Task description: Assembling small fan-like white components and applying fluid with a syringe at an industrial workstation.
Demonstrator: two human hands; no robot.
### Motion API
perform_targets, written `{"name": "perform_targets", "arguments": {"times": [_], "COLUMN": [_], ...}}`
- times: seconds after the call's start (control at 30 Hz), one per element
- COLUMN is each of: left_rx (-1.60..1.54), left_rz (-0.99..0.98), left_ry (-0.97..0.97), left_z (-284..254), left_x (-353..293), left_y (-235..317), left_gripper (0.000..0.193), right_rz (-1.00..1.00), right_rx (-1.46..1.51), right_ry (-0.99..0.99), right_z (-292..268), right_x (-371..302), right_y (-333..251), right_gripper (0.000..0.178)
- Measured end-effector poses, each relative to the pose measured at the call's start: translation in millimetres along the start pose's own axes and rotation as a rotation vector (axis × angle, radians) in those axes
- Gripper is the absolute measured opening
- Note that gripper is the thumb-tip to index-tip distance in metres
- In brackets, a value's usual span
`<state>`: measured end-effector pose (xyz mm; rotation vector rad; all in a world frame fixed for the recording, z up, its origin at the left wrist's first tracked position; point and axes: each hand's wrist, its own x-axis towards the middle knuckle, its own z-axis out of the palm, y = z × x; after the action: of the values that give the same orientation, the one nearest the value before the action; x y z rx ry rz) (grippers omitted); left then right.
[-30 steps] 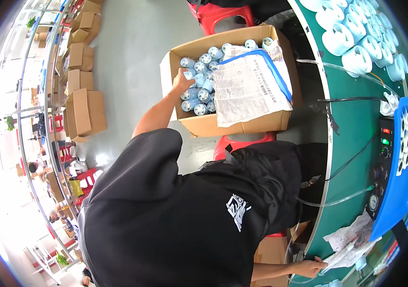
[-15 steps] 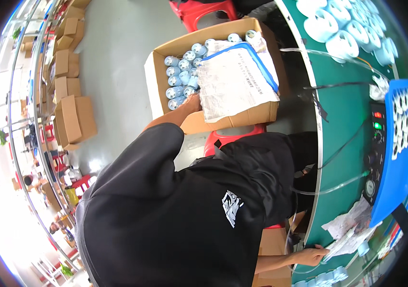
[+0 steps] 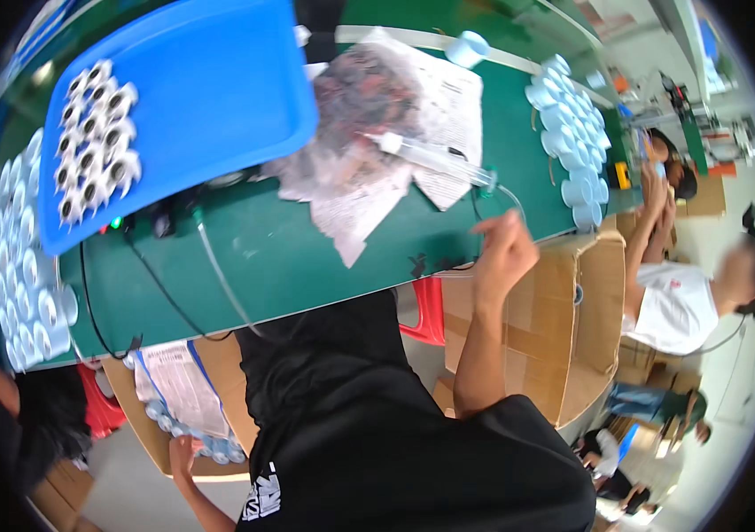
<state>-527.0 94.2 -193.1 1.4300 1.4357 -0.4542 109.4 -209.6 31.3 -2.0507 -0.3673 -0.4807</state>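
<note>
My right hand is raised at the front edge of the green table, fingers loosely curled and blurred, with nothing seen in it. It hovers just below a clear syringe with a thin tube, which lies on newspaper sheets. My left hand reaches down at the lower left into a cardboard box of small white-and-blue rolls partly covered by a printed sheet. Its grip is hidden. My black shirt fills the lower middle.
A blue tray holds several round white-rimmed parts. White rolls line the table's left end and right end. An open cardboard box and a red stool stand by my right arm. A person in a white shirt sits beyond.
The view has swung from the box on the floor to the table. My left hand stays at the box of rolls. My right hand has come up from the papers to the table edge.
</note>
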Motion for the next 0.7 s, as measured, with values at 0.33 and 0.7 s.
{"name": "perform_targets", "arguments": {"times": [0.33, 0.7], "left_rx": [0.188, 0.297], "left_rz": [0.63, 1.513], "left_ry": [-0.396, -0.012], "left_z": [51.9, 193.0], "left_x": [-96.1, -199.1], "left_y": [355.8, 569.3], "left_gripper": [0.019, 0.052], "right_rz": [0.377, 0.286], "right_rx": [-0.636, -0.074], "right_ry": [0.195, 0.043], "right_z": [-27.5, -0.8], "right_x": [169.1, 85.3], "right_y": [123.9, -35.2], "right_gripper": [0.041, 0.019]}}
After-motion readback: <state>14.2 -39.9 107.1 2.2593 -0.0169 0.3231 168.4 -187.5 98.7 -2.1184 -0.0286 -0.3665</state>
